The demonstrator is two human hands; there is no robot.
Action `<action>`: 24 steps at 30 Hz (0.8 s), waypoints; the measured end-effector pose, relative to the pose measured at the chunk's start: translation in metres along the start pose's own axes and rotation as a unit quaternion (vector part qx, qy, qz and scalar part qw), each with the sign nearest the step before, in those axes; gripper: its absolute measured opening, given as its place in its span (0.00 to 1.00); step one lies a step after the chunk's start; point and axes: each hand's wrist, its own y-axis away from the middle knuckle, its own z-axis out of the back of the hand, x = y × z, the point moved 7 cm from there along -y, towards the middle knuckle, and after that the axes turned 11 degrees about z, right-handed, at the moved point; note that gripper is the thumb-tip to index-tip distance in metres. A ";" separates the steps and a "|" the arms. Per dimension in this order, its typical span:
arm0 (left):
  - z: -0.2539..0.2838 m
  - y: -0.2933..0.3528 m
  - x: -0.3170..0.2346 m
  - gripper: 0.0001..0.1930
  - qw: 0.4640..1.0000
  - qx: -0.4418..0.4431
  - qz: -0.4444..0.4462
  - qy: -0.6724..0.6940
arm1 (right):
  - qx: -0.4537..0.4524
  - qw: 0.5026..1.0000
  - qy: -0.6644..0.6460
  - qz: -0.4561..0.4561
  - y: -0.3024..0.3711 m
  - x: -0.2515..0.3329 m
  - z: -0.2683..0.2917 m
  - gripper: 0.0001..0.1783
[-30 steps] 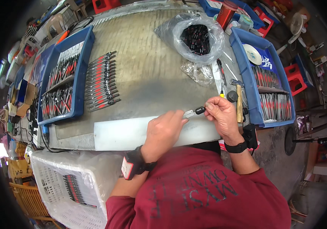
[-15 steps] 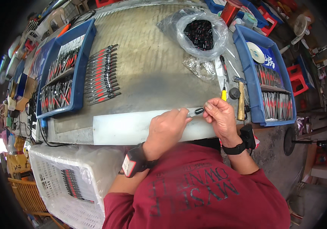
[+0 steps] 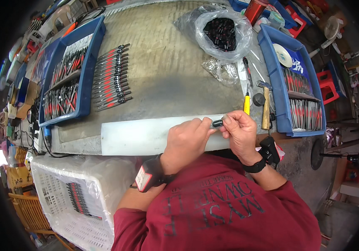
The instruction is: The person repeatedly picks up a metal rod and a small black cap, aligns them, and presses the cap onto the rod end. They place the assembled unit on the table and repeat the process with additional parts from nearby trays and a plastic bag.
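Note:
Over the white board (image 3: pixel 146 138) at the table's near edge, my two hands meet at a small pen-like tool with a black, pale-ringed end (image 3: pixel 217 124). My left hand (image 3: pixel 186 139) pinches its left part, which the fingers mostly hide. At the other end, thumb and fingertips of my right hand (image 3: pixel 239 130) close on it. A row of slender grey-and-red pen-like tools (image 3: pixel 111 77) lies on the table, left and beyond my hands. More such tools fill the left blue tray (image 3: pixel 88 79) and the right blue tray (image 3: pixel 287 104).
A clear bag of small black parts (image 3: pixel 220 35) stands at the back, with a small bag (image 3: pixel 220 71) before it. A hammer (image 3: pixel 266 108), a yellow-handled tool (image 3: pixel 247 104) and a black round piece (image 3: pixel 258 99) lie right. A white crate (image 3: pixel 100 188) stands lower left.
Both hands have come slightly closer together, the right one shifting a little left. The black end of the tool now sits nearer the left fingertips. The view has shifted slightly.

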 end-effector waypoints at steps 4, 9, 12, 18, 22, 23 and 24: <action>-0.001 0.000 0.001 0.13 0.999 0.025 0.015 0.034 | 0.085 0.994 0.072 0.023 -0.006 0.010 0.005 0.07; 0.003 -0.003 0.000 0.13 1.000 0.025 -0.009 -0.003 | 0.226 0.907 0.303 0.184 -0.017 0.041 -0.002 0.11; 0.005 -0.003 -0.002 0.12 0.999 0.036 -0.013 -0.005 | 0.285 0.863 0.336 0.247 -0.017 0.052 -0.009 0.14; 0.005 -0.001 -0.010 0.12 0.998 0.061 -0.022 -0.021 | 0.325 0.821 0.353 0.311 -0.014 0.056 -0.016 0.11; 0.005 0.000 -0.014 0.13 0.997 0.069 -0.026 -0.031 | 0.334 0.806 0.360 0.331 -0.011 0.058 -0.017 0.11; 0.005 0.001 -0.015 0.13 0.997 0.068 -0.030 -0.030 | 0.334 0.806 0.361 0.331 -0.010 0.058 -0.017 0.11; 0.005 0.001 -0.015 0.14 0.997 0.069 -0.033 -0.029 | 0.334 0.807 0.361 0.328 -0.009 0.058 -0.016 0.12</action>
